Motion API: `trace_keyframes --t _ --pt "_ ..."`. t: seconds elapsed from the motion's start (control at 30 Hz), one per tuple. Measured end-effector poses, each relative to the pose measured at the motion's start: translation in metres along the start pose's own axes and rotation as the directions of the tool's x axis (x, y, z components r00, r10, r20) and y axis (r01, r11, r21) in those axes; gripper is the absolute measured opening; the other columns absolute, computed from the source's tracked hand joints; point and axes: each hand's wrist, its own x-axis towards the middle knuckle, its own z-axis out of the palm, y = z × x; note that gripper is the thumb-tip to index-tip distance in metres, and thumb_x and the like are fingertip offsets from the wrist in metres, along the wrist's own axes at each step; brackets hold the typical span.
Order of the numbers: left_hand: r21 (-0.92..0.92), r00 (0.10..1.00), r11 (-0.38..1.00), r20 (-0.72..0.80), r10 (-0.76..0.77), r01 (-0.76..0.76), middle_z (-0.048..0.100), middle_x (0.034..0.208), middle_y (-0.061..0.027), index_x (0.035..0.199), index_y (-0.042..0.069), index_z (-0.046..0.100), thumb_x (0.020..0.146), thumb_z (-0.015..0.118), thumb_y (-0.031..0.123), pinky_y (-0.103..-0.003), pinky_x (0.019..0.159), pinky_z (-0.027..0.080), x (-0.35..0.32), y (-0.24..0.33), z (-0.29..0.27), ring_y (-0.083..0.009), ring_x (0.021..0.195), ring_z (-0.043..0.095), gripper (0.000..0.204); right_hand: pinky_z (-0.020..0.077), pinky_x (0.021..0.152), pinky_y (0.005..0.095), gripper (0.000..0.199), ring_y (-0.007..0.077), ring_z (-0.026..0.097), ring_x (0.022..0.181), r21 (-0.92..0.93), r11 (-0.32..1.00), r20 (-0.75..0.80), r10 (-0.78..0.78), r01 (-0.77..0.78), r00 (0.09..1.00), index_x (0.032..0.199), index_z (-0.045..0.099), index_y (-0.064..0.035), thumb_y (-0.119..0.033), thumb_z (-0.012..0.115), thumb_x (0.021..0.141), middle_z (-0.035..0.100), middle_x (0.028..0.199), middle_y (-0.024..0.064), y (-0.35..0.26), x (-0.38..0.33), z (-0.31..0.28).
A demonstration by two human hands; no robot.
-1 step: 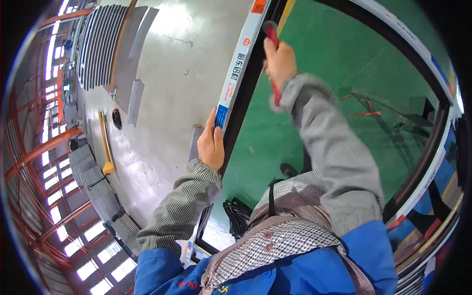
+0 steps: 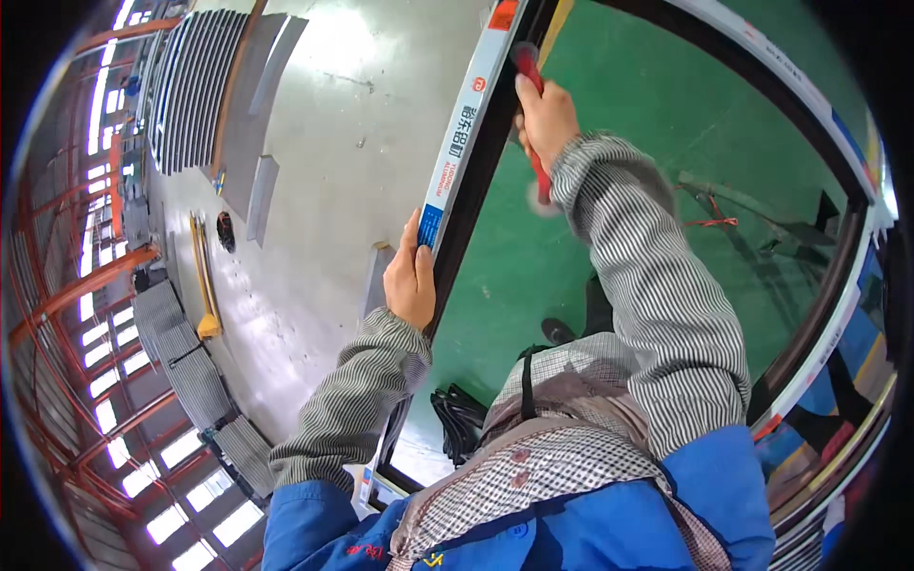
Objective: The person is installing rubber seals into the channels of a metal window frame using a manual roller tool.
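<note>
A large dark window frame (image 2: pixel 484 162) stretches away in front of me, its outer side wrapped in white and blue printed film. My left hand (image 2: pixel 410 282) grips the near part of its left bar, fingers at the filmed side and thumb on top. Farther along that bar, my right hand (image 2: pixel 549 116) is closed around the red handle of a spline roller (image 2: pixel 530 68). The roller has a round piece at each end; its far end is at the dark inner edge of the bar, and the near end is blurred. Whether the far wheel touches the bar, I cannot tell.
Green floor (image 2: pixel 590 228) shows through the frame, with metal pieces and an orange cord (image 2: pixel 714 222) on it. Black coiled strips (image 2: pixel 459 419) lie beside my legs. To the left are a yellow-handled tool (image 2: pixel 208 319), stacked profiles (image 2: pixel 198 90) and striped bundles (image 2: pixel 190 366).
My right hand and the spline roller have shifted slightly to the right and toward me. The left hand stays at the same spot on the frame.
</note>
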Motion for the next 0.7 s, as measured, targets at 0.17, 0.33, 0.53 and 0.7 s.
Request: trace_keyframes --t 0.17,0.33,0.53,0.7 --pt "0.000 0.994 0.994 -0.006 -0.110 0.110 0.056 0.119 -0.0252 0.139 0.009 0.036 0.096 0.036 0.020 -0.037 0.092 0.043 -0.011 0.002 -0.018 -0.0375 0.110 0.055 0.045 0.0389 0.045 0.0337 0.033 0.0187 0.050 0.049 -0.384 0.923 -0.033 -0.048 0.032 0.998 0.086 0.051 -0.0038 -0.035 0.048 0.094 0.053 0.061 0.0075 0.122 -0.141 0.065" --pt "-0.002 0.997 0.998 -0.046 -0.065 0.065 0.058 0.114 -0.0223 0.140 0.010 0.036 0.097 0.036 0.023 -0.037 0.090 0.043 -0.016 -0.005 -0.022 -0.0359 0.104 0.058 0.044 0.0443 0.060 0.0444 0.037 0.0381 0.058 0.068 -0.559 0.803 0.012 -0.239 0.205 0.971 0.087 0.054 0.0017 -0.033 0.047 0.095 0.059 0.077 0.0223 0.153 -0.191 0.079" --pt "-0.025 0.990 0.990 -0.029 -0.141 0.141 0.060 0.113 -0.0181 0.140 0.012 0.036 0.096 0.040 0.025 -0.038 0.088 0.044 -0.015 0.001 -0.017 -0.0329 0.100 0.059 0.046 0.0325 0.037 0.0314 0.034 0.0121 0.041 0.041 -0.229 0.972 0.023 0.061 -0.054 0.998 0.082 0.047 -0.0056 -0.038 0.047 0.094 0.045 0.057 0.0017 0.004 -0.029 0.026" --pt "0.217 0.989 0.967 -0.087 -0.120 0.136 0.056 0.118 -0.0173 0.140 0.012 0.032 0.088 0.055 0.021 -0.041 0.084 0.047 -0.035 0.012 -0.012 -0.0362 0.100 0.058 0.057 0.0343 0.039 0.0335 0.037 0.0154 0.047 0.044 -0.732 0.587 0.238 -0.256 0.347 0.937 0.081 0.048 -0.0041 -0.039 0.044 0.095 0.050 0.056 0.0052 0.144 -0.127 0.020"
